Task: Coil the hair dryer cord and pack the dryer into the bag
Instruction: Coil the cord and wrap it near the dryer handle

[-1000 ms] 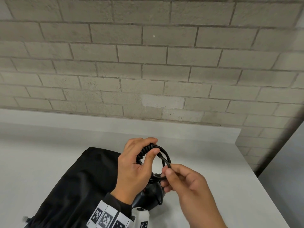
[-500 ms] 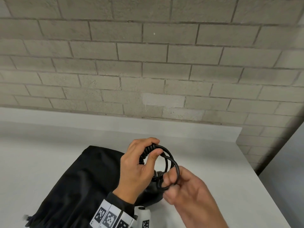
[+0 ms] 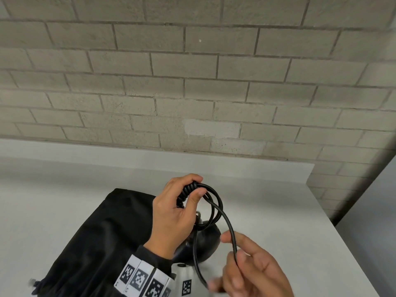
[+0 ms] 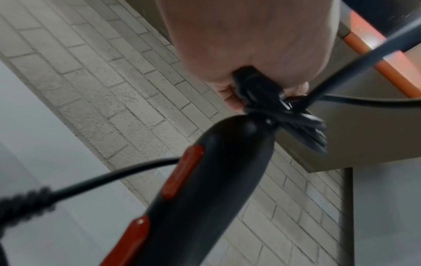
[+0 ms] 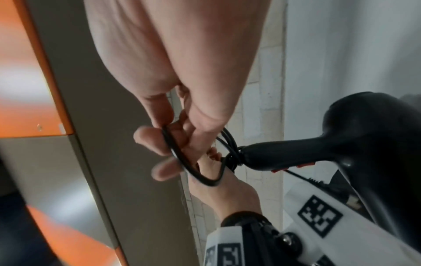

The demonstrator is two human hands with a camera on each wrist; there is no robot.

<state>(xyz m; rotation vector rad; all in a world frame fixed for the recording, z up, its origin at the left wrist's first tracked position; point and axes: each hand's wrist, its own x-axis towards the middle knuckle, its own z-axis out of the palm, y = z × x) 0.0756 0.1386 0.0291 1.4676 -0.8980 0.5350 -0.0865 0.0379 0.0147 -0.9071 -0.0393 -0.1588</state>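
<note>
**Inspector:** Report the cord's position against the fingers

**Assistant:** The left hand (image 3: 171,213) grips the gathered loops of the cord (image 3: 216,202), thumb and fingers curled round the bundle at its ribbed strain relief. The free run leaves that bundle toward 5 o'clock and drapes over the right hand (image 3: 252,271), whose fingers (image 3: 230,237) curl loosely round it, slightly apart; whether they pinch it, I cannot tell

**Inspector:** Long axis, and the nearer hand?

**Assistant:** The loose strand runs from 11 to 5 o'clock, then hooks back toward 7. The right hand is nearer its slack. The hair dryer (image 3: 205,243) hangs under the left hand, above the white table (image 3: 289,211); the black bag (image 3: 96,243) lies at its 9 o'clock. Judged: the next loop must travel up to the left thumb
</note>
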